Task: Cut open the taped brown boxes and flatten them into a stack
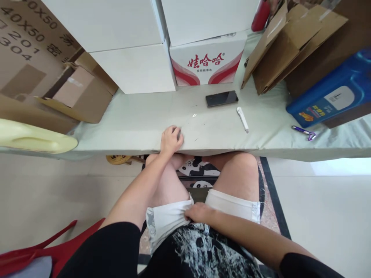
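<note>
My left hand (pixel 171 139) rests at the front edge of the cloth-covered table (pixel 139 119). Its fingers are curled in; what they hold, if anything, is hidden. Down in my lap, my right hand (pixel 199 212) is closed on the white shorts (pixel 171 216), and the fabric creases around its fingers. A black phone (pixel 222 99) lies toward the back of the table, beyond both hands. In front of the phone, a slim white tool (pixel 242 119), perhaps a utility knife, lies at a slant.
A white and red carton (pixel 207 61) and stacked white boxes (pixel 145 69) line the back. Cardboard boxes (pixel 84 90) and a pale yellow bottle (pixel 37 137) stand left. Right are folded cardboard (pixel 278 50), a blue jug (pixel 333 92) and a purple tool (pixel 303 131). A red chair (pixel 63 239) is lower left.
</note>
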Demonstrator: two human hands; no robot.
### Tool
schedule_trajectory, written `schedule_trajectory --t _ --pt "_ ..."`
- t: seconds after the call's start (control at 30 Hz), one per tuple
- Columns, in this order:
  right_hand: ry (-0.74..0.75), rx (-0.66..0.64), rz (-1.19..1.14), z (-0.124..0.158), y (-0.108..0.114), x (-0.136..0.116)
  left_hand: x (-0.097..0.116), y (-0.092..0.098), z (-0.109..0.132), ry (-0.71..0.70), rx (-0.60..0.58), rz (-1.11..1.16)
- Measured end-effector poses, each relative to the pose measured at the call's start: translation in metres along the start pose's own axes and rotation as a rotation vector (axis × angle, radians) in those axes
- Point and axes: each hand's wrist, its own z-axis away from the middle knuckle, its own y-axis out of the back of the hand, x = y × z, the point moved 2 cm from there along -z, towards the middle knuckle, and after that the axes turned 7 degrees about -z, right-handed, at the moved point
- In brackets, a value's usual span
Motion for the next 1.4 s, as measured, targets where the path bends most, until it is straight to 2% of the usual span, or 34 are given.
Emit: schedule_trajectory --t 0.1,0.23,0.4,0.53,0.67,0.83,1.0,1.13,1.27,1.4 --pt "0.010 -0.043 0.031 -0.002 0.002 -0.005 -0.001 -0.001 0.000 -0.005 0.002 -0.006" --pt "0.054 0.010 0.039 -0.001 0.006 -0.016 0.000 -0.002 0.000 0.002 0.001 -0.001" --pt "-0.007 0.011 0.053 -0.001 -0.004 -0.026 0.002 -0.001 0.000 0.018 0.004 0.007" --pt "-0.058 0.015 0.085 -0.001 -0.009 -0.025 0.003 0.000 0.000 0.021 -0.002 -0.005" --pt "-0.002 -0.016 0.074 0.008 -0.005 -0.018 0.002 -0.001 0.000 0.015 -0.002 -0.018" --pt "0.157 -0.083 -0.027 0.013 0.013 -0.011 0.000 -0.006 -0.001 0.016 0.010 -0.007" --pt "0.211 -0.174 -0.146 -0.010 0.030 -0.008 0.000 -0.010 0.001 0.004 0.023 0.012" --pt "0.178 -0.198 -0.179 -0.026 0.043 0.007 -0.001 -0.012 0.001 0.006 0.025 0.037" --pt "0.099 -0.171 -0.119 -0.028 0.065 0.031 -0.003 -0.014 -0.001 0.007 0.011 0.058" --pt "0.089 -0.093 -0.036 -0.024 0.076 0.027 -0.001 -0.011 -0.001 0.010 0.002 0.065"
